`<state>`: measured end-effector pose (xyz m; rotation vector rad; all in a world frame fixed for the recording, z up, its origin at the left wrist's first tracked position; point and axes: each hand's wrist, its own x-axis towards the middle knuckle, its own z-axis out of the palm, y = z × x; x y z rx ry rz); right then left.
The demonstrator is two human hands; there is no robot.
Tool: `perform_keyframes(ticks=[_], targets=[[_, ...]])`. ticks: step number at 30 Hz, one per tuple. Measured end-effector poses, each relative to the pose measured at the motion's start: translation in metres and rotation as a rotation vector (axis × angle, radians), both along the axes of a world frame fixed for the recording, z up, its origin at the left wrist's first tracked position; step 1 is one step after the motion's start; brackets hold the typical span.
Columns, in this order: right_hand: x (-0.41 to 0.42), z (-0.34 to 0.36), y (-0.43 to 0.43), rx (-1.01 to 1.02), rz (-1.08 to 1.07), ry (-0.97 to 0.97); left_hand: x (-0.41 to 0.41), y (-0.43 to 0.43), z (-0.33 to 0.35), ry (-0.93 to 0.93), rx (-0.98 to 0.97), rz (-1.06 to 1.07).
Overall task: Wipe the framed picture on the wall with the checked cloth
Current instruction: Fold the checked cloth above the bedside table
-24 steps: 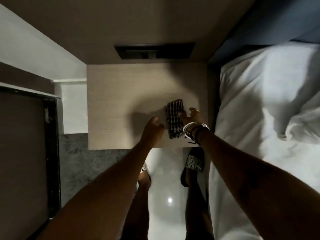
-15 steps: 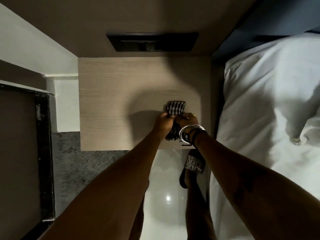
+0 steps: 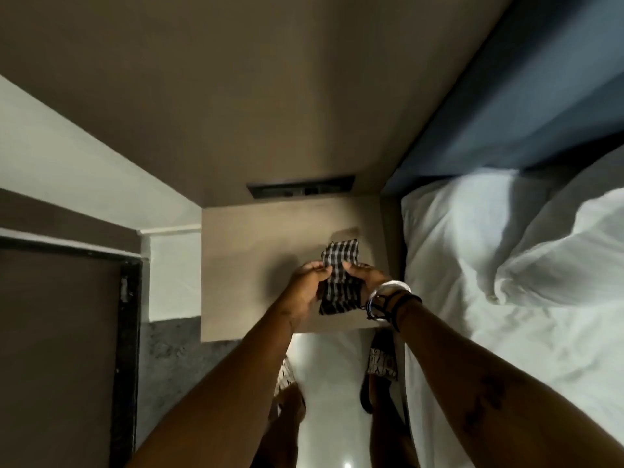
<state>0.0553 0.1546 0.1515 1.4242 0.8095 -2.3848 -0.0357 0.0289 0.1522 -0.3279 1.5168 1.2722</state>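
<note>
The black-and-white checked cloth (image 3: 338, 278) is held up above the bedside table (image 3: 250, 265), gripped from both sides. My left hand (image 3: 309, 286) pinches its left edge. My right hand (image 3: 366, 280), with bangles at the wrist, grips its right edge. The cloth's upper part stands above my fingers and its lower part hangs between my hands. No framed picture is in view.
A dark socket panel (image 3: 300, 190) is set in the brown wall (image 3: 253, 96) behind the table. A bed with white sheets (image 3: 506, 282) fills the right side, below a blue headboard (image 3: 540, 96). A dark-framed door (image 3: 67, 332) is at the left. My sandalled feet (image 3: 381, 366) stand on a white floor.
My left hand reached over and joined the right on the cloth. Both hands then lifted it off the table. The view tilted up, showing more wall.
</note>
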Motion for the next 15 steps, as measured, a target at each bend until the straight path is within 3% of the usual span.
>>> perform_keyframes(ticks=[10, 15], targets=[[-0.038, 0.225, 0.040, 0.274, -0.051, 0.349, -0.043, 0.040, 0.231, 0.275, 0.128, -0.105], [-0.026, 0.336, 0.065, 0.422, -0.148, 0.489, -0.046, 0.067, 0.356, 0.462, 0.211, -0.277]])
